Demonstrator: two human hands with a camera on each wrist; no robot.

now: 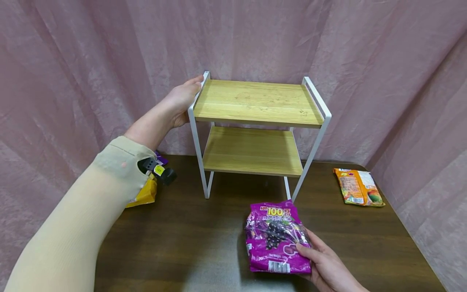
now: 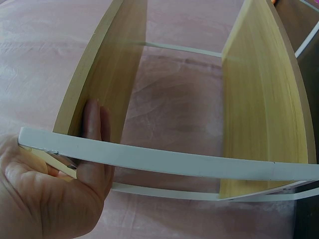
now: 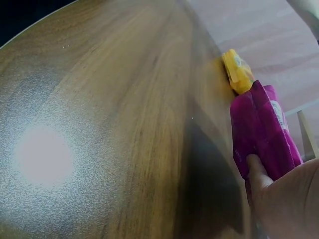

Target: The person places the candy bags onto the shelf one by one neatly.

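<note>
A two-tier shelf [image 1: 255,101] with pale wooden boards and white metal side frames stands on the table. My left hand [image 1: 184,97] grips the top of its left frame. In the left wrist view, fingers of that hand [image 2: 55,194] pass behind the white bar and lie against the underside of the upper board. In front of the shelf, my right hand [image 1: 328,261] holds a purple bag of blackcurrant candy [image 1: 275,239] by its lower right corner, thumb on the printed face. The right wrist view shows the bag's plain purple side [image 3: 254,129] raised over its shadow.
An orange candy bag [image 1: 359,187] with a mango picture lies to the right on the dark wooden table [image 1: 164,243]. At the left, a yellow bag [image 1: 146,194] and a purple packet [image 1: 160,157] are partly hidden behind my left arm. A pink curtain [image 1: 255,40] hangs behind.
</note>
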